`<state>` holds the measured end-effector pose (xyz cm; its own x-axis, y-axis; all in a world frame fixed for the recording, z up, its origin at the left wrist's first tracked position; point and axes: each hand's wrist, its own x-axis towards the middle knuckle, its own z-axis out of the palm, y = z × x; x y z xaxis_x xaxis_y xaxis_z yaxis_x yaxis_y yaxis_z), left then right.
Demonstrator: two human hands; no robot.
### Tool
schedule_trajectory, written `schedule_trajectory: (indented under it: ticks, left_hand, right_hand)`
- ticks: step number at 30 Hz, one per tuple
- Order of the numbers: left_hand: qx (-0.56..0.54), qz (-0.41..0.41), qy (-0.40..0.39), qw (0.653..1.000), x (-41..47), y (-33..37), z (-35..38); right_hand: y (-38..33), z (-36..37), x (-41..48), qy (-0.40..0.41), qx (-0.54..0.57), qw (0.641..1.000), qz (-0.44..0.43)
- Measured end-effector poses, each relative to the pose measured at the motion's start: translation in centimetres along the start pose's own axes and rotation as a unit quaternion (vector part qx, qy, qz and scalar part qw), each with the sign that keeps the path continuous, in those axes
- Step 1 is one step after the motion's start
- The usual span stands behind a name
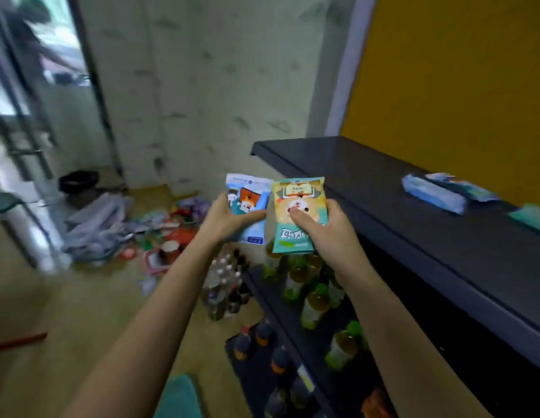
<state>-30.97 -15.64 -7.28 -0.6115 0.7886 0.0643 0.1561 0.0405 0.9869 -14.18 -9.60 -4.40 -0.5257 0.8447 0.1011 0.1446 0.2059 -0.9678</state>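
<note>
The left hand (225,218) grips a blue packet (247,203), thumb across its front; the right hand (320,227) grips a green packet (300,206) just beside it; both held up left of the dark shelf (383,188).

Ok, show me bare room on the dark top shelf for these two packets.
The dark grey top shelf is bare from its far end to the pale blue wrapped packs. Beyond those, and on the lower shelf of green-capped bottles, it is crowded.
</note>
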Motion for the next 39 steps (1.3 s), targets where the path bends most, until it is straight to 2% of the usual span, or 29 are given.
schedule_trajectory:
  ticks: [4, 8, 12, 16, 20, 30, 34, 39]
  left_hand:
    - [-0.009, -0.094, 0.106, 0.99, -4.0, -7.7, -10.1]
    - [-0.01, -0.188, 0.19, 0.964, -7.9, -16.1, -17.8]
    - [-0.021, -0.255, 0.247, 0.935, -10.1, -23.9, -22.2]
    - [-0.023, -0.311, 0.275, 0.91, -11.3, -34.4, -25.1]
    - [-0.039, -0.35, 0.29, 0.89, -12.1, -48.4, -25.9]
    - [-0.073, -0.409, 0.269, 0.869, -14.3, -87.7, -24.4]
    - [-0.058, -0.424, 0.274, 0.861, -13.5, -99.0, -23.7]
    - [-0.039, -0.447, 0.25, 0.858, -13.0, -106.2, -23.0]
  right_hand:
    - [4.1, 11.6, 0.4, -0.136, 0.024, 0.989, 0.045]
    - [9.6, 21.9, -0.8, -0.23, 0.017, 0.969, 0.09]
    - [16.2, 29.7, -1.6, -0.287, -0.008, 0.948, 0.134]
    - [25.3, 37.5, -2.2, -0.31, -0.037, 0.933, 0.177]
    - [37.7, 44.4, -3.1, -0.329, -0.042, 0.919, 0.212]
    - [73.9, 57.7, -7.2, -0.357, -0.09, 0.892, 0.261]
    - [84.8, 61.3, -8.4, -0.386, -0.119, 0.874, 0.27]
    - [90.7, 64.6, -8.6, -0.403, -0.155, 0.856, 0.284]
